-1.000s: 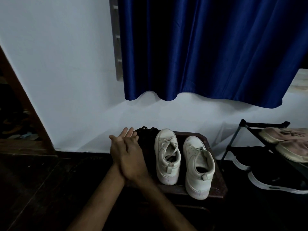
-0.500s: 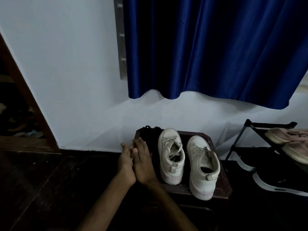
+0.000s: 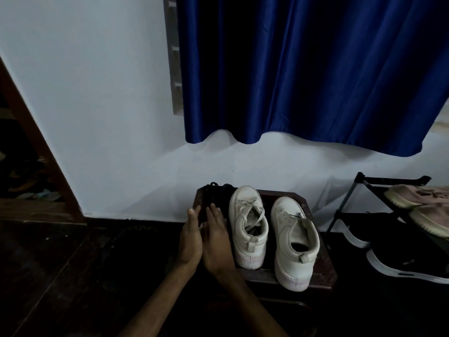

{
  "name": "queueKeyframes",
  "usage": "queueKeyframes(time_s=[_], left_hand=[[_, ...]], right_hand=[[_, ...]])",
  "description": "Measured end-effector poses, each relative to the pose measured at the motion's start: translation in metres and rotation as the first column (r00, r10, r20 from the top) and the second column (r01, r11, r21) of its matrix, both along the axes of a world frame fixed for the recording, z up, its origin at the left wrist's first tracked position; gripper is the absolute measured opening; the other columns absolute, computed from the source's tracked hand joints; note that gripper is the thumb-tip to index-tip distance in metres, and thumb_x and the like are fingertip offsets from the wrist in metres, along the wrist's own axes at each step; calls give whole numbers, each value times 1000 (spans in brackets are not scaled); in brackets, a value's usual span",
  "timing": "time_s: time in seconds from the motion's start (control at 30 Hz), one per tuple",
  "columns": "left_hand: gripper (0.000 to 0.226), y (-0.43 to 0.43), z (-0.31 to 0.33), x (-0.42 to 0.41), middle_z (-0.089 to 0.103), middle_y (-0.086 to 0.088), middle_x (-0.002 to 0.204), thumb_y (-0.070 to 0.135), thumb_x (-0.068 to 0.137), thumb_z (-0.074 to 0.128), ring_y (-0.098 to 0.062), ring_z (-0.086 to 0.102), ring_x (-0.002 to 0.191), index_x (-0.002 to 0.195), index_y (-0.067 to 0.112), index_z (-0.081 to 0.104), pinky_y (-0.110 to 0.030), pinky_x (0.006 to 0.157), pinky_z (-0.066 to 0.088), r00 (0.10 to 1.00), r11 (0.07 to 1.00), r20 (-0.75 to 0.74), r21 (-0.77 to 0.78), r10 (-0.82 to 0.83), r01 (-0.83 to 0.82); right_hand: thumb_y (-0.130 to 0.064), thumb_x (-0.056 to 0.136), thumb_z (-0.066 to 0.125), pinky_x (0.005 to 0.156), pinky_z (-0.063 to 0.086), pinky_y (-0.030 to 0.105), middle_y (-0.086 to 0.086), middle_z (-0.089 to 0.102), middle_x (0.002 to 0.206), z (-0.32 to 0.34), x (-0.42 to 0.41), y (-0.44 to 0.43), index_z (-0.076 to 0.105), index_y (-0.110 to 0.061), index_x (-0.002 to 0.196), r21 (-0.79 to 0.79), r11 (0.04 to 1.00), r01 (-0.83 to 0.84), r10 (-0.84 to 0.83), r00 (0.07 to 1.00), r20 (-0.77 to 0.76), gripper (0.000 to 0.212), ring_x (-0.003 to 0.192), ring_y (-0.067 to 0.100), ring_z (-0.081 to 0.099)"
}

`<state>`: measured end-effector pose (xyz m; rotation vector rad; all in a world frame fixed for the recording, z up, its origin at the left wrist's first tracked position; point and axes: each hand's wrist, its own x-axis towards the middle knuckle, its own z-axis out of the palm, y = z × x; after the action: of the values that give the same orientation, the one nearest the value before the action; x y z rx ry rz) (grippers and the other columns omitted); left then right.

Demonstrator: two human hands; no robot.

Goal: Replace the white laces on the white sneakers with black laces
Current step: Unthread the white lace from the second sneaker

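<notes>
Two white sneakers stand side by side on a small dark wooden stool point(image 3: 323, 273), heels toward me. The left sneaker point(image 3: 247, 227) has loose white laces in it; the right sneaker point(image 3: 295, 242) shows bare eyelets with no lace visible. A dark bundle of black laces point(image 3: 216, 193) lies at the stool's back left corner. My left hand point(image 3: 190, 237) and my right hand point(image 3: 216, 239) hover side by side just left of the left sneaker, fingers straight, palms facing each other, holding nothing.
A white wall and a blue curtain point(image 3: 303, 69) rise behind the stool. A black shoe rack point(image 3: 349, 198) at the right carries pink shoes point(image 3: 422, 205) and black shoes point(image 3: 403, 259). The floor is dark. A wooden door frame point(image 3: 41, 152) stands at the left.
My hands were pressed together; they have moved right toward the stool and parted slightly. The camera view shifted a little.
</notes>
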<state>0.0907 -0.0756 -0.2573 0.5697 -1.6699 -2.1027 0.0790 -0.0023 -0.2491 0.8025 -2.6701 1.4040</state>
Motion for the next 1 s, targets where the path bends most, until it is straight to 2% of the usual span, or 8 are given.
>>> queueKeyframes(time_s=[0.13, 0.27, 0.37, 0.43, 0.6, 0.77, 0.9, 1.0], left_hand=[[50, 0, 17, 6, 60, 5, 135, 40, 103, 26, -6, 53, 127, 138, 16, 52, -21, 103, 43, 984, 992, -143, -88, -103, 91], [51, 5, 36, 1, 52, 8, 141, 44, 96, 41, 0, 46, 131, 140, 18, 50, -21, 111, 35, 982, 950, -186, -311, -43, -18], [38, 13, 46, -11, 58, 11, 130, 47, 97, 51, 1, 55, 119, 130, 28, 58, -19, 99, 44, 985, 803, -141, -596, -94, -9], [36, 22, 51, -18, 63, 12, 120, 50, 91, 58, -1, 61, 107, 121, 32, 61, -24, 90, 50, 990, 772, -36, -630, -139, 85], [45, 47, 51, -24, 64, 5, 123, 30, 81, 72, -1, 58, 107, 123, 23, 59, -14, 91, 43, 933, 685, 160, -641, -323, 347], [52, 54, 50, -8, 60, 2, 123, 28, 76, 62, -14, 53, 116, 127, 19, 58, -20, 95, 38, 957, 561, 151, -783, -248, 269], [44, 56, 51, 4, 63, 9, 119, 23, 81, 66, -6, 56, 112, 124, 23, 60, -9, 89, 36, 957, 566, 144, -781, -251, 265], [33, 57, 52, 9, 68, 12, 109, 24, 83, 67, -2, 62, 103, 116, 25, 63, -15, 85, 45, 975, 580, 91, -791, -203, 195]], right_hand=[[-18, 99, 38, 119, 20, 35, -6, 32, 154, 44, 15, 31, 40, -16, 144, -129, 990, 57, -84, 974, -209, 45, 144, 4, 20], [-20, 96, 47, 91, 43, 33, -12, 59, 110, 90, 31, 88, 57, -24, 114, -177, 966, 186, -243, 884, -399, 21, 104, 8, 53], [-36, 92, 45, 86, 42, 39, -10, 60, 102, 85, 27, 127, 57, -28, 106, 96, 892, 443, -341, 795, -501, 21, 99, 17, 55], [-43, 89, 45, 86, 45, 47, -6, 60, 110, 63, 19, 147, 59, -26, 107, 292, 781, 552, -364, 782, -506, 28, 111, 22, 54], [-27, 88, 43, 95, 39, 55, -1, 58, 108, 25, 2, 159, 59, -19, 98, 326, 785, 527, -288, 777, -560, 21, 110, 26, 50], [-29, 88, 41, 98, 39, 53, -4, 53, 107, 39, -29, 177, 53, -22, 98, 331, 865, 378, -187, 853, -487, 17, 117, 26, 49], [-43, 91, 35, 105, 30, 57, -14, 51, 118, 52, -30, 183, 53, -34, 111, 369, 881, 297, -122, 895, -430, 28, 124, 15, 42], [-44, 94, 44, 100, 35, 45, -14, 53, 119, 71, -27, 180, 57, -39, 115, 320, 933, 165, 17, 868, -497, 25, 114, 15, 47]])
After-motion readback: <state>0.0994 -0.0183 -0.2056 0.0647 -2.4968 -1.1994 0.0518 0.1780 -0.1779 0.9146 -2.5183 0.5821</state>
